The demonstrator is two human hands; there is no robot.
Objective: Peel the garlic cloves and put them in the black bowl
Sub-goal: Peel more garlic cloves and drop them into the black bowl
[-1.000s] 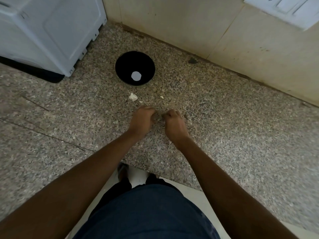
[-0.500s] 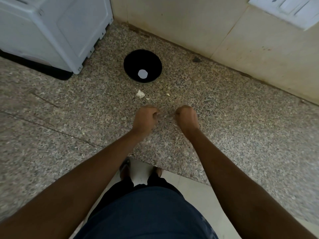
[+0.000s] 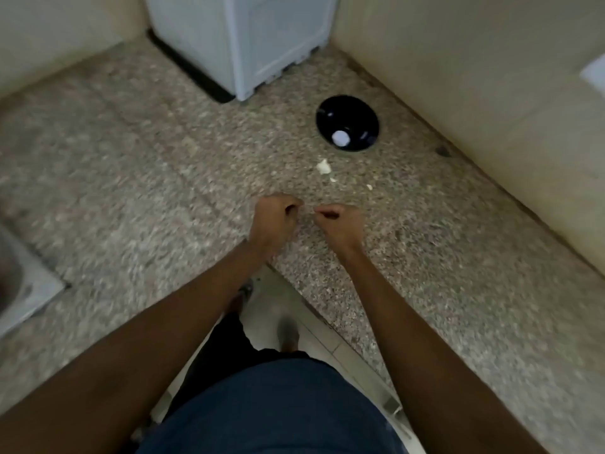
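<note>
The black bowl [image 3: 330, 109] stands on the speckled stone counter [image 3: 163, 191] at the back right, with a small white round thing [image 3: 340, 137] inside it. A white garlic piece [image 3: 323, 166] and two tiny bits [image 3: 369, 187] lie on the counter just in front of the bowl. My left hand [image 3: 273, 221] and my right hand [image 3: 340, 224] hover side by side nearer to me, a small gap between them. Both have curled fingers with thumb against fingertips. The frame is blurred, and I see no clove in either hand.
A white appliance [image 3: 248, 44] stands at the back on a dark mat. Cream tiled walls [image 3: 474, 93] close the counter's right and back sides. A metal sink edge [image 3: 23, 290] shows at far left. The counter's front edge [image 3: 314, 309] runs diagonally under my forearms.
The view has swung left, so the bowl and garlic bits now sit further right and the sink has come into sight. My hands stay curled and have drawn slightly apart.
</note>
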